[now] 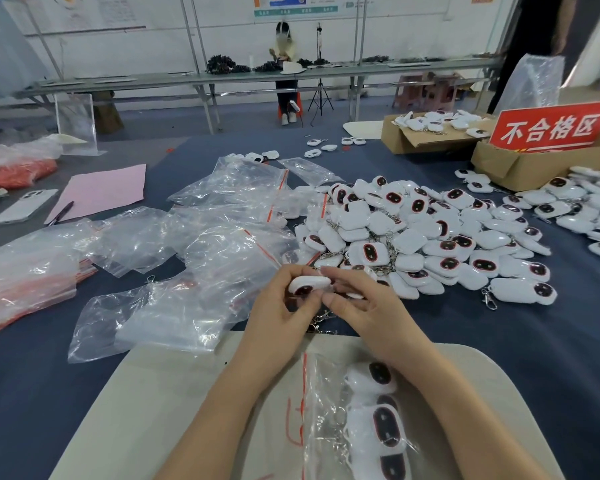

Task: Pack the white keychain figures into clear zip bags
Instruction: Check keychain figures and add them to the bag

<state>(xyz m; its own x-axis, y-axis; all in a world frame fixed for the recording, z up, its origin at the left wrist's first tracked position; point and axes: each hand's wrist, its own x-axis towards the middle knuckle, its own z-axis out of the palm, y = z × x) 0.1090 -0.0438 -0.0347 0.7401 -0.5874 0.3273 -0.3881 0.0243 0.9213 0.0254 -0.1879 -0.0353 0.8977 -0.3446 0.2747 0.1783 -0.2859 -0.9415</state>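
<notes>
Above a zip bag (321, 382) holding figures (383, 424), left hand (278, 318) and right hand (366, 308) fingers pinch one figure (308, 284).

The one camera sits on my head and looks forward and down across the dark blue table (49, 375). It is nearest my forearms, which come in from the bottom edge. My left hand (278, 317) and right hand (364, 306) hold one keychain figure (307, 285) between them just below the middle of the frame. The wide lens bends the edges. The heap of white keychain figures (423, 233) lies right of centre, and a long workbench (136, 83) by the far wall runs along the top.
</notes>
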